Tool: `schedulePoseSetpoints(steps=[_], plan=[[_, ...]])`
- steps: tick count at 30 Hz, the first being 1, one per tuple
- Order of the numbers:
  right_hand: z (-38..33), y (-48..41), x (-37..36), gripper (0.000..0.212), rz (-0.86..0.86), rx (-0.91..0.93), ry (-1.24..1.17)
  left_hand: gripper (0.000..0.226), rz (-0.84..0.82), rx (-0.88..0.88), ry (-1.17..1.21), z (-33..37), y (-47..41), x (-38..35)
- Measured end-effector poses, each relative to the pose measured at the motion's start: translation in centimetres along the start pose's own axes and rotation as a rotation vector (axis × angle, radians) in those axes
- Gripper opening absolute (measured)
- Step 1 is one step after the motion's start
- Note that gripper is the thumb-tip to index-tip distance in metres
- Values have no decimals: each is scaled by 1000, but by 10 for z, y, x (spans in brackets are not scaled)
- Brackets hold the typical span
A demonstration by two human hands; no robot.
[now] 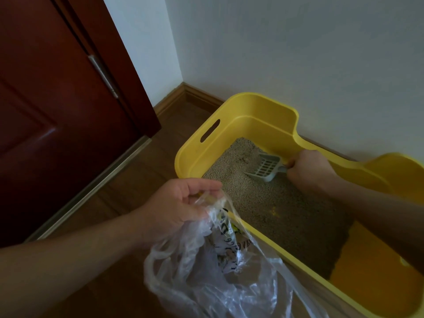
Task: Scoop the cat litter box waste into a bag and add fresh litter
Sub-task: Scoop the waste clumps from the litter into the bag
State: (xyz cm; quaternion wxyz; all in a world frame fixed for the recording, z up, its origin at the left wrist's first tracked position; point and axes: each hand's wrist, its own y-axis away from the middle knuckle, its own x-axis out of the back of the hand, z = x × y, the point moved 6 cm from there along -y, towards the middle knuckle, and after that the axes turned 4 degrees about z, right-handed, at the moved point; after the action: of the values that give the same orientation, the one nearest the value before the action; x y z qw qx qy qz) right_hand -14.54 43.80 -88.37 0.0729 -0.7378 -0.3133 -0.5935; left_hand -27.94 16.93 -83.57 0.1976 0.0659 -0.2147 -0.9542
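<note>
Head view: litter box (259, 125), yellow with high walls and a slot handle in its end wall, sits on the wooden floor (137, 180) against the white wall (298, 53). Grey litter (282, 210) covers most of its bottom. At the box's right end the litter stops and bare yellow plastic shows.

The right forearm comes in from the right edge and crosses over the box's far rim. The right hand (307, 171) is down inside the box by the far wall, with its back turned up to the camera. Its fingers are wrapped round the handle of a pale slotted scoop (266, 167). The scoop points toward the box's left end, tilted, with its front edge down in the litter.

The left forearm reaches in from the lower left. The left hand (183, 203) hovers just outside the box's near left corner, level with the rim. Its palm is turned up and its fingers are curled in, pinching the gathered edge of a clear plastic bag (206, 278). The bag hangs from that hand, crumpled and partly open, and one side drapes against the box's near rim. Dark print shows among its folds, too creased to read.

Left of the box stands a dark red door (57, 111) with a metal handle, and a wooden baseboard (190, 92) runs behind the box.
</note>
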Motion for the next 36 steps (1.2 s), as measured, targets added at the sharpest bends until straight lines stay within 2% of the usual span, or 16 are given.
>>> schedulePoseSetpoints(steps=[14, 19, 25, 36], plan=[[-34, -24, -23, 22, 11, 21, -101, 58, -22, 18, 7, -2, -2, 1], [-30, -24, -33, 19, -9, 14, -102, 59, -12, 26, 8, -5, -2, 1], [-13, -27, -21, 36, 43, 36, -130, 60, -12, 37, -2, -6, -1, 2], [6, -11, -1, 33, 47, 46, -153, 56, 19, 21, -24, 4, 3, -2]])
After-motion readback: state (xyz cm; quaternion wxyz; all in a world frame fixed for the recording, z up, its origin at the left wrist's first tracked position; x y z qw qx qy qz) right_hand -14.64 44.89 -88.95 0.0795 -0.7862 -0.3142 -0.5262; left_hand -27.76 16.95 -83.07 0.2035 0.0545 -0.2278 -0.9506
